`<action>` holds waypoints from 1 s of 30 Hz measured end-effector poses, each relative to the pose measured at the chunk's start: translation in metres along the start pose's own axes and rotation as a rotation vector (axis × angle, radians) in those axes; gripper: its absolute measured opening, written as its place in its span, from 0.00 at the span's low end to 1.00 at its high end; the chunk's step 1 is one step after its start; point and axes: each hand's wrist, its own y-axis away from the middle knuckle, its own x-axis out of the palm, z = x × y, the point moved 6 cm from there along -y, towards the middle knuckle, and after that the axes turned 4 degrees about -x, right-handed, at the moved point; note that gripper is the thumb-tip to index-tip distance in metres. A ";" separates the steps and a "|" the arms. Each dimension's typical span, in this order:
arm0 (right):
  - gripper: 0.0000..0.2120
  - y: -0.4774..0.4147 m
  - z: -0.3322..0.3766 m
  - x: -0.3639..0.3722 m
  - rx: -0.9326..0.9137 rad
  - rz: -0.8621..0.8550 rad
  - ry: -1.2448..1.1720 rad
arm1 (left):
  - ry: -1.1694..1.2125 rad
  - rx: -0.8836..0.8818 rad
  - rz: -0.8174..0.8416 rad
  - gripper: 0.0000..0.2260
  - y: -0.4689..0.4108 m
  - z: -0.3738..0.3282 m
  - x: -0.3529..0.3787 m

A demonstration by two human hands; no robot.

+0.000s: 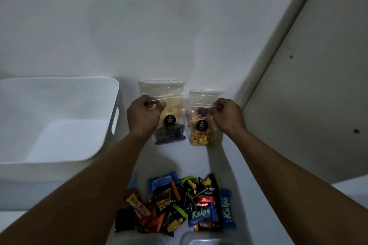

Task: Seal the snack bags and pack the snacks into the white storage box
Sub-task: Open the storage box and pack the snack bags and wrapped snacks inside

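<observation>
left snack bag [173, 110]: clear zip bag, centre of frame, standing upright on the white surface [199, 165]; pale puffs up top, dark pieces at the bottom, round black label on the front
right snack bag [200, 125]: clear zip bag just right of the first, upright, a bit shorter in the frame; orange-yellow pieces low, 1 dark piece near the zip line, round black label
zip strips: sealed or not, cannot tell
left hand [144, 114]: fingers curled, pinching the left end of the left snack bag's zip strip
right hand [227, 116]: fingers curled, pinching the right end of the right snack bag's zip strip
white storage box [49, 103]: left of frame, beside the left forearm, open top, handle slot in the side facing the bags, nothing visible inside
wrapped snacks [185, 203]: loose pile, lower centre, between the 2 forearms; blue Kalpa packs [201, 214] on the right side, black Nextar packs in the middle
container [201, 239]: bottom edge, only the rim shows
wall [139, 16]: plain white, upper frame, behind the bags
door frame [278, 65]: slants down the right side
</observation>
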 end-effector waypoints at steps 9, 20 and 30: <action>0.05 0.001 0.013 -0.015 -0.077 0.114 0.084 | -0.360 0.196 0.283 0.09 -0.002 -0.043 0.001; 0.05 0.014 0.086 -0.096 -0.163 0.063 0.118 | -0.398 0.346 0.333 0.06 0.011 -0.143 -0.055; 0.05 0.041 0.223 -0.165 -0.301 -0.003 0.163 | -0.356 0.432 0.296 0.07 0.012 -0.223 -0.188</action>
